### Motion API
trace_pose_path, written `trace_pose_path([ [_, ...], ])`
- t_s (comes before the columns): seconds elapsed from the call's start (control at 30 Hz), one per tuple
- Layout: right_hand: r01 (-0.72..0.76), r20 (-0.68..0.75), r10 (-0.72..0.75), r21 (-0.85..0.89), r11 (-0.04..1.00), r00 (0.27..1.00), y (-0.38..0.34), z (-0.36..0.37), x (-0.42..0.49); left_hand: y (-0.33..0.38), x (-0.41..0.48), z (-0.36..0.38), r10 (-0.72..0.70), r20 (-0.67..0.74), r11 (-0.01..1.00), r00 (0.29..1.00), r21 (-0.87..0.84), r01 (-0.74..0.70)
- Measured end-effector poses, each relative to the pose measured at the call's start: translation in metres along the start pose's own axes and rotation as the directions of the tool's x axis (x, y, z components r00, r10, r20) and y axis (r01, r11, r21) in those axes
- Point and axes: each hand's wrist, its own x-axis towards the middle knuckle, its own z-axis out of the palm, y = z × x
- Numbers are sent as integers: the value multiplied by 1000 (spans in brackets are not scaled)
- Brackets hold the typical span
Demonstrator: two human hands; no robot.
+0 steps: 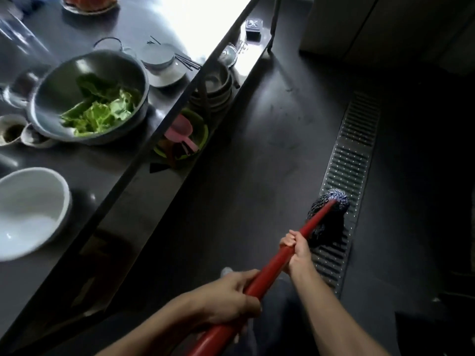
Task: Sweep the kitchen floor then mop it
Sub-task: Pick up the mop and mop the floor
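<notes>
A mop with a red handle point(270, 269) runs from the bottom centre up to the right. Its dark stringy mop head point(327, 219) rests on the metal floor drain grate point(352, 155). My left hand point(231, 296) grips the lower part of the handle. Farther along, my right hand point(295, 249) grips the handle just short of the mop head. The dark kitchen floor point(257, 163) stretches between the counter and the grate.
A steel counter point(108, 176) fills the left, holding a bowl of green leaves point(95, 104), a white bowl point(28, 211) and small dishes. Its lower shelf holds stacked bowls point(213, 91) and a green basin point(187, 137). Dark cabinets point(385, 27) stand at the top right.
</notes>
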Motion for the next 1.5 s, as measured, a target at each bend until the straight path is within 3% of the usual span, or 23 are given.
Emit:
trace_pose_path([
  [0.27, 77, -52, -91, -229, 970, 995, -107, 147, 136, 91, 142, -100, 116, 36, 959, 993, -263, -102],
  [0.37, 176, -79, -211, -316, 932, 974, -158, 191, 202, 139, 211, -127, 123, -7, 915, 992, -387, -116],
  [0.53, 269, -57, -427, -699, 662, 902, -224, 224, 289, 204, 324, -139, -13, -30, 801, 999, -598, -7],
  [0.6, 250, -12, -416, -784, 569, 909, -241, 226, 309, 225, 356, -139, -93, -31, 793, 995, -607, 55],
  [0.7, 199, 7, -358, -841, 503, 934, -251, 231, 323, 242, 391, -150, -219, -103, 860, 970, -491, 142],
  [0.8, 155, -40, -335, -830, 535, 941, -245, 242, 332, 245, 406, -171, -280, -163, 915, 946, -344, 211],
  [0.93, 86, -205, -286, -655, 751, 936, -231, 254, 353, 240, 416, -200, -304, -211, 941, 929, -219, 258],
  [1.03, 68, -232, -264, -617, 784, 936, -216, 261, 365, 231, 422, -224, -306, -211, 945, 928, -184, 269],
  [1.33, 60, -231, -303, -697, 714, 925, -181, 289, 408, 203, 418, -278, -240, -162, 949, 957, -247, 196],
  [1.5, 67, -167, -312, -782, 620, 935, -182, 317, 437, 197, 438, -297, -200, -171, 930, 965, -344, 132],
])
